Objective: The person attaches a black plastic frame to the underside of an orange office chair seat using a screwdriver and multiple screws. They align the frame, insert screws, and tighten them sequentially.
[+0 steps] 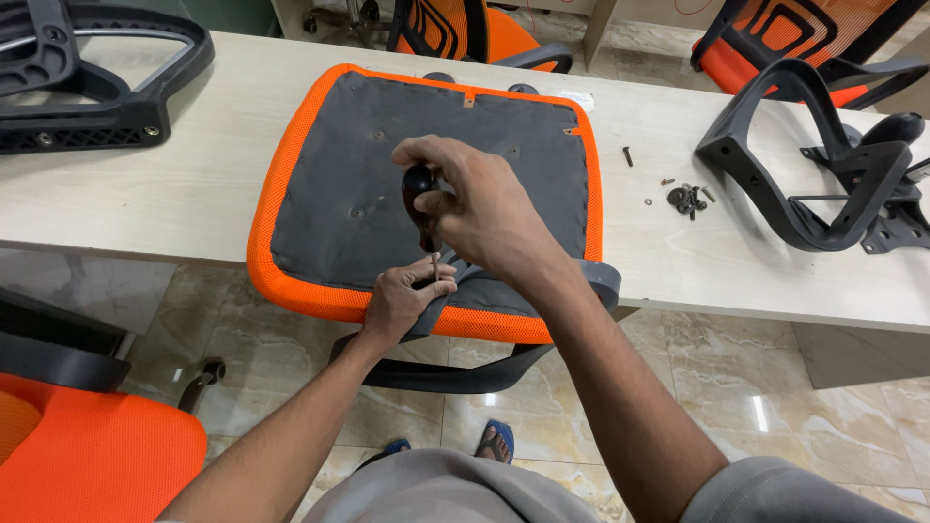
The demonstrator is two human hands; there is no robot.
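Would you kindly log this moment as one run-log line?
right hand: grips screwdriver upright | left hand: steadies its tip at armrest bracket | seat cushion: upside down on table | loose screws: right of the cushion

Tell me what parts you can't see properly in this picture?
Head view only:
- Screwdriver tip: hidden behind the left hand.
- Its handle: mostly wrapped by the right hand.
- Small screws on the table: too tiny to count.
- Black chair frame: cut off by the top-left edge.
- Armrest: partly covered by the right forearm.
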